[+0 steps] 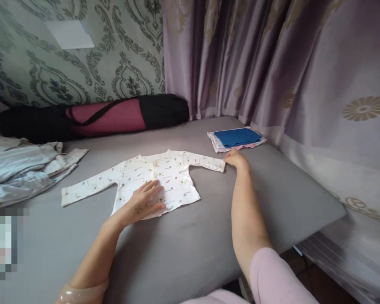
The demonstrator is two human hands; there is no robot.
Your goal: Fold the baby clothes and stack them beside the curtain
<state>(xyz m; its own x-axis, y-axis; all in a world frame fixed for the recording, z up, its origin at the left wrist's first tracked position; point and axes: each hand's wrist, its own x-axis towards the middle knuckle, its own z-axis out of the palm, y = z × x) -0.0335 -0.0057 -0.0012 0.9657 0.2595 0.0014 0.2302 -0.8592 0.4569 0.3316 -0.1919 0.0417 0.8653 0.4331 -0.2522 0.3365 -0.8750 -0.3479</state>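
By the grey surface (183, 253), a broad, level support is given to everything laid out. Along its far edge a long black-and-maroon bag (114, 116) is set against the wall, presumably so that the middle can be used. A loose heap of clothes (19, 169) is left at the left side, apart from the small white printed shirt (174, 177), which is spread flat with both sleeves stretched outward — likely so that its whole outline can be reached. Beyond its right sleeve, a folded stack (237, 137) is placed, seemingly out of the way.

The shirt's lower front is covered by the left hand (145, 198), laid palm down with fingers slightly spread, apparently as an anchor. At the sleeve's end, just left of the right hand (236, 159), the cuff (221, 165) is pinched between thumb and fingers — perhaps so that the sleeve can be straightened.
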